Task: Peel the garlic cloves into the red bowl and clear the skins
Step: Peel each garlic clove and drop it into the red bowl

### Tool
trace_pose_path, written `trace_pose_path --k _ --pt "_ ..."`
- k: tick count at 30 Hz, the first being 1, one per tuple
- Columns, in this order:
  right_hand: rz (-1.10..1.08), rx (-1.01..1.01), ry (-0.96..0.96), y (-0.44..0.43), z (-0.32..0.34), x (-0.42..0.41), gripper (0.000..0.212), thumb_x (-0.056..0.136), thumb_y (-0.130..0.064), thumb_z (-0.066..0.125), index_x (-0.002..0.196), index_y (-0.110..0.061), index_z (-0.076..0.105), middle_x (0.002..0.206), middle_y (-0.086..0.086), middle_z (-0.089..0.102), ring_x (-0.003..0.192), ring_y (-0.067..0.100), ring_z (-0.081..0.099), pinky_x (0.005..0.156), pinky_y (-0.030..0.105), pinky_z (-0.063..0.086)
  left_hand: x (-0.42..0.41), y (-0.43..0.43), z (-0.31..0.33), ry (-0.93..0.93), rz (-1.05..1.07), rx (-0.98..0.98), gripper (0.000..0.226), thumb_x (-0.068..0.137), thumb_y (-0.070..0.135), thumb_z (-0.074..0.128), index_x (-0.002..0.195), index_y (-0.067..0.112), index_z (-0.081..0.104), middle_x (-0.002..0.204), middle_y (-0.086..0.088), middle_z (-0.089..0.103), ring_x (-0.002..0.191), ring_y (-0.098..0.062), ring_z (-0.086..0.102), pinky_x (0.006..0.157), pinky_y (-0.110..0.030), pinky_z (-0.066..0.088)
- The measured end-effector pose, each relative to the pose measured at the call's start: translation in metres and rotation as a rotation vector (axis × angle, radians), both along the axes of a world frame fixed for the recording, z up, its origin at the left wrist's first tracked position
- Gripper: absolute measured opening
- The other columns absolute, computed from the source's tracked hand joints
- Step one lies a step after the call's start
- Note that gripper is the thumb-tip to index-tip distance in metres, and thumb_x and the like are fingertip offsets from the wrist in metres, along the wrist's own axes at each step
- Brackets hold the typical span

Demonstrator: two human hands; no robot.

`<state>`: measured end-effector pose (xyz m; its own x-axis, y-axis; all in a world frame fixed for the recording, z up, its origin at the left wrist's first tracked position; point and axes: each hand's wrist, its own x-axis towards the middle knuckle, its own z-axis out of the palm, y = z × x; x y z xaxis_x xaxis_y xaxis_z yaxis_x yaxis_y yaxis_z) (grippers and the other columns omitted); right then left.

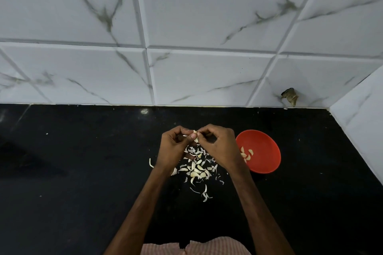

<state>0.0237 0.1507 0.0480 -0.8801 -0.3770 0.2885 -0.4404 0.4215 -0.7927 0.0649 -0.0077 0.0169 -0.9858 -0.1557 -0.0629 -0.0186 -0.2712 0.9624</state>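
Note:
My left hand (pixel 174 147) and my right hand (pixel 219 147) meet above the black counter, both pinching one small garlic clove (pixel 195 135) between fingertips. Under them lies a loose heap of garlic cloves and papery skins (pixel 198 172) scattered on the counter. The red bowl (pixel 263 151) sits just right of my right hand and holds several peeled cloves (pixel 246 154) near its left side.
The black counter (pixel 83 172) runs to a white marble-tiled wall at the back and at the right. A damaged hole in the tile (pixel 290 97) shows near the back right corner. A stray skin (pixel 151 163) lies left of my left wrist.

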Motion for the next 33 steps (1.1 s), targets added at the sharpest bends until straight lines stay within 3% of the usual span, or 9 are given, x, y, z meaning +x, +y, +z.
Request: trace_pose_path --k 5,12,19,29,31,33 --pt "-0.025 -0.008 0.018 -0.004 -0.004 0.001 0.007 0.087 -0.004 0.074 0.094 -0.006 0.076 0.084 -0.003 0.074 0.078 0.003 0.071 0.071 0.016 0.057 -0.001 0.005 0.000 0.004 0.043 -0.028 0.012 0.090 0.007 0.073 0.082 0.015 0.070 0.095 -0.022 0.070 0.087 -0.031 0.073 0.048 -0.033 0.059" --pt "-0.074 -0.014 0.055 -0.009 -0.007 0.001 0.007 0.085 -0.004 0.076 0.089 -0.007 0.072 0.081 -0.004 0.072 0.075 0.004 0.070 0.068 0.016 0.056 -0.001 0.003 0.002 -0.002 0.029 -0.039 0.007 0.092 0.008 0.071 0.095 0.003 0.068 0.097 -0.020 0.072 0.087 -0.032 0.073 0.050 -0.034 0.060" --pt "-0.137 -0.088 -0.027 -0.014 -0.011 0.001 0.011 0.085 -0.006 0.075 0.088 -0.014 0.069 0.077 -0.011 0.068 0.072 0.003 0.068 0.064 0.010 0.051 -0.001 0.008 0.002 -0.002 0.077 -0.053 0.014 0.099 0.010 0.062 0.110 0.006 0.070 0.100 -0.013 0.074 0.085 -0.029 0.073 0.049 -0.033 0.058" --pt "-0.196 -0.237 -0.221 -0.015 -0.013 0.000 0.002 0.093 -0.013 0.069 0.095 -0.014 0.071 0.084 -0.005 0.072 0.074 0.014 0.073 0.070 0.038 0.063 0.000 0.011 0.000 -0.014 0.038 0.097 0.017 0.101 0.010 0.058 0.111 0.005 0.071 0.101 -0.016 0.073 0.081 -0.022 0.072 0.052 -0.028 0.054" --pt "-0.204 -0.228 -0.228 -0.012 -0.013 -0.001 0.007 0.093 -0.012 0.071 0.099 -0.011 0.071 0.086 -0.003 0.073 0.079 0.013 0.073 0.074 0.038 0.063 0.000 0.010 -0.001 -0.012 0.059 0.109 0.016 0.100 0.009 0.059 0.110 0.005 0.072 0.099 -0.013 0.073 0.079 -0.020 0.070 0.051 -0.029 0.054" --pt "-0.198 -0.155 -0.229 -0.007 -0.013 -0.002 0.022 0.089 -0.012 0.075 0.109 -0.013 0.068 0.091 -0.005 0.074 0.084 0.006 0.072 0.078 0.029 0.061 -0.001 0.010 -0.003 -0.006 0.101 0.060 0.014 0.098 0.010 0.063 0.108 0.007 0.072 0.095 -0.009 0.072 0.077 -0.020 0.067 0.051 -0.032 0.055"
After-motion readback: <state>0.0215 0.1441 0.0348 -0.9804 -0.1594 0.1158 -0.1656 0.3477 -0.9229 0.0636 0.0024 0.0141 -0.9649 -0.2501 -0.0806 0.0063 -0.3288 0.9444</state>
